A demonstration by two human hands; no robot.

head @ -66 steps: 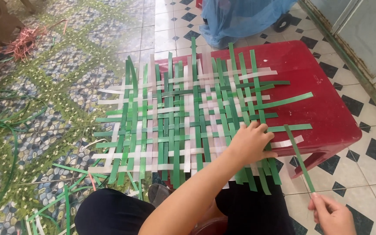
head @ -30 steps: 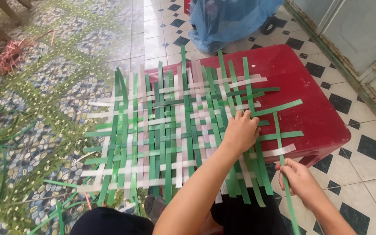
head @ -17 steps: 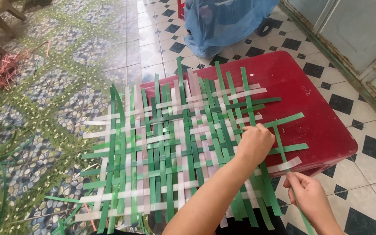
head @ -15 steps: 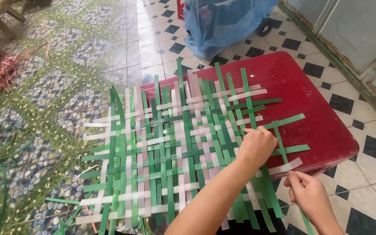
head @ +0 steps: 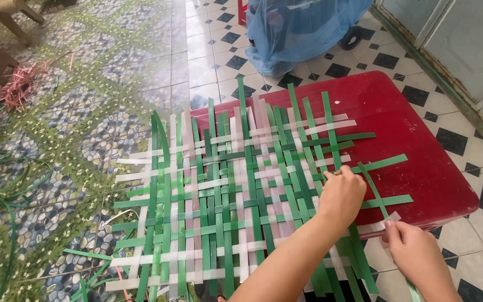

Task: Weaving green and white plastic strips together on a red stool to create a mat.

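My left hand [head: 339, 196] presses on the green-and-white woven mat [head: 236, 196] near its 3 o'clock edge. My right hand [head: 417, 254], at 5 o'clock, pinches a loose green strip [head: 373, 187], though the grip itself looks partly hidden. The mat lies over the red table [head: 420, 128]; a blue bag [head: 303, 28] sits at 12 o'clock.

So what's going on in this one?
A person is weaving flat green and white strips into a loose lattice mat that lies partly on a red table and partly over the tiled floor. The left hand rests on the mat's right edge, fingers at a crossing. The right hand pinches a single green strip running diagonally up into the weave. Spare green strips lie on the floor to the left, and a blue mesh cover sits behind the table.
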